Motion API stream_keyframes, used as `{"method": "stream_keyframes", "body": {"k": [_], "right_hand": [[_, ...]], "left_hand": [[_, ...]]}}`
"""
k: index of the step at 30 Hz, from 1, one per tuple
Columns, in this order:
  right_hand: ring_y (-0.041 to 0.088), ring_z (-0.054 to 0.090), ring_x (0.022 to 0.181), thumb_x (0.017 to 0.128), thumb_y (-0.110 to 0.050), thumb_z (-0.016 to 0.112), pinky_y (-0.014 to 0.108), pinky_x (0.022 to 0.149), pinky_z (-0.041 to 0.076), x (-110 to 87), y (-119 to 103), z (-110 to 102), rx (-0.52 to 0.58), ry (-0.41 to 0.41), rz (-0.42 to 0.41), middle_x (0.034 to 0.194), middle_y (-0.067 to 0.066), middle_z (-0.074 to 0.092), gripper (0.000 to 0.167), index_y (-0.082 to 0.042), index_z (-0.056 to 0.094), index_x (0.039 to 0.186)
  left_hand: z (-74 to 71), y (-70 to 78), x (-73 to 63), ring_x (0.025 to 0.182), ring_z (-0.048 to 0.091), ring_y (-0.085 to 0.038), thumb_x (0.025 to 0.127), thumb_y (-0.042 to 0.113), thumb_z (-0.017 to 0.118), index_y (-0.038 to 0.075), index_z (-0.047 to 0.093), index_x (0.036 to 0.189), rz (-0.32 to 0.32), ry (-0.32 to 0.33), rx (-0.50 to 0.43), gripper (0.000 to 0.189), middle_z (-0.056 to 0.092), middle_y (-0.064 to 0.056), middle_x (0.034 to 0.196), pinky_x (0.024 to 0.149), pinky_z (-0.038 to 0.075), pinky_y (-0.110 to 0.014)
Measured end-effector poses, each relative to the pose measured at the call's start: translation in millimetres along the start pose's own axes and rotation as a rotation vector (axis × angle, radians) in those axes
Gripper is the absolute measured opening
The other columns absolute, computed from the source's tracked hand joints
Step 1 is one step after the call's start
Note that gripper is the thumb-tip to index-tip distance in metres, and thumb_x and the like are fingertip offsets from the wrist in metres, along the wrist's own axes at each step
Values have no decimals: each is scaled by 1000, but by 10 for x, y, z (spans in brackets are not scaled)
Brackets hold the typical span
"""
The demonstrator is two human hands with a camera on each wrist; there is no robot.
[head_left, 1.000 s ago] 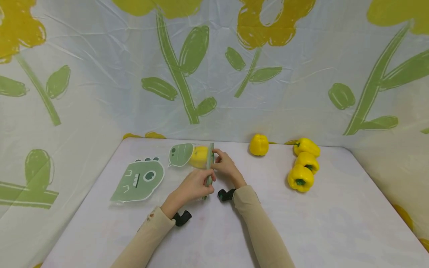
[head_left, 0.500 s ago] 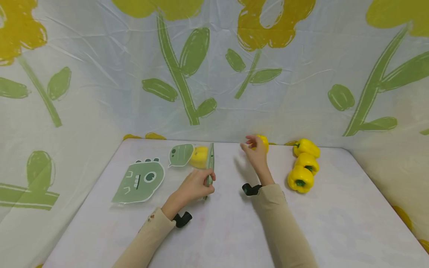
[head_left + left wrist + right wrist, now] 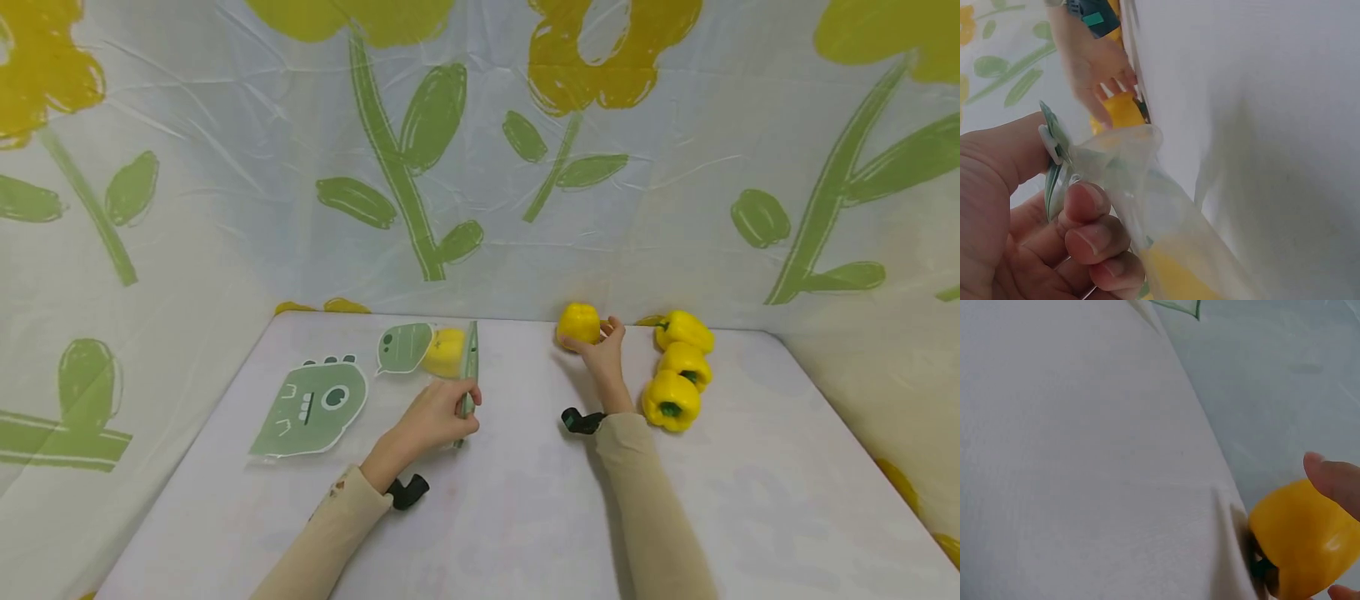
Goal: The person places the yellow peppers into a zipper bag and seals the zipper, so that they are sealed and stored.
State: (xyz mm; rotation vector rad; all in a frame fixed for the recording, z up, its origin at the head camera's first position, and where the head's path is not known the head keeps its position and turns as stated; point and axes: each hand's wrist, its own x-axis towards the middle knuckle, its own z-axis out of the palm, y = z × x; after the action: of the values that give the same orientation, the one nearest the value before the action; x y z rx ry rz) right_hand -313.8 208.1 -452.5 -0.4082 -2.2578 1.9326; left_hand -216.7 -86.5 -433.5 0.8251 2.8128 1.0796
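Observation:
My left hand (image 3: 435, 412) pinches the green top edge of a clear zip bag (image 3: 360, 396), printed with a green monster and a speech bubble. Inside the bag lies one yellow bell pepper (image 3: 444, 353), behind the film near the mouth. A small white slider (image 3: 1051, 145) sits on the edge by my left fingers. At the back of the table, my right hand (image 3: 606, 360) is around another yellow bell pepper (image 3: 578, 323), thumb in front and fingers at its right side. The right wrist view shows the thumb (image 3: 1338, 484) over this pepper (image 3: 1304, 540); its grip looks loose.
Three more yellow bell peppers stand in a row on the right: a far one (image 3: 685, 332), a middle one (image 3: 686, 365) and a near one (image 3: 671, 401). A flower-printed cloth (image 3: 637, 242) rises behind the white table (image 3: 517, 508).
My right hand has left the bag's mouth, moved right and come around the pepper at the back. The left hand keeps its pinch on the bag and has hardly moved.

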Motion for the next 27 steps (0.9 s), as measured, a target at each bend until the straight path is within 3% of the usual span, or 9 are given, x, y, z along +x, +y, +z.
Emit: {"method": "stream_keyframes", "body": {"k": [6, 13, 18, 27], "right_hand": [[33, 31, 139, 81, -8, 78, 40, 117, 21, 68, 133, 19, 13, -18, -20, 155, 20, 24, 100, -8, 10, 154], [32, 40, 131, 82, -12, 78, 41, 114, 27, 91, 166, 34, -55, 44, -60, 146, 20, 40, 82, -2, 29, 148], [32, 42, 125, 81, -17, 79, 43, 111, 30, 46, 172, 62, -43, 61, -77, 140, 20, 42, 80, -4, 34, 147], [27, 44, 118, 81, -26, 81, 39, 103, 36, -137, -14, 148, 16, -101, -154, 144, 11, 39, 84, -14, 35, 151]], "left_hand": [[-3, 30, -12, 49, 41, -6, 74, 5, 66, 7, 66, 96, 10, -4, -6, 22, 44, 7, 56, 48, 34, -23], [-12, 39, -10, 50, 42, -6, 74, 6, 66, 7, 66, 96, 2, -9, -4, 22, 45, 7, 56, 48, 35, -23], [-22, 30, 0, 50, 42, -7, 74, 6, 66, 7, 65, 97, 1, -3, 5, 23, 45, 7, 57, 49, 35, -23], [-28, 20, -5, 51, 43, -7, 75, 6, 66, 7, 65, 98, -16, -14, 5, 23, 45, 7, 57, 50, 35, -23]]}}
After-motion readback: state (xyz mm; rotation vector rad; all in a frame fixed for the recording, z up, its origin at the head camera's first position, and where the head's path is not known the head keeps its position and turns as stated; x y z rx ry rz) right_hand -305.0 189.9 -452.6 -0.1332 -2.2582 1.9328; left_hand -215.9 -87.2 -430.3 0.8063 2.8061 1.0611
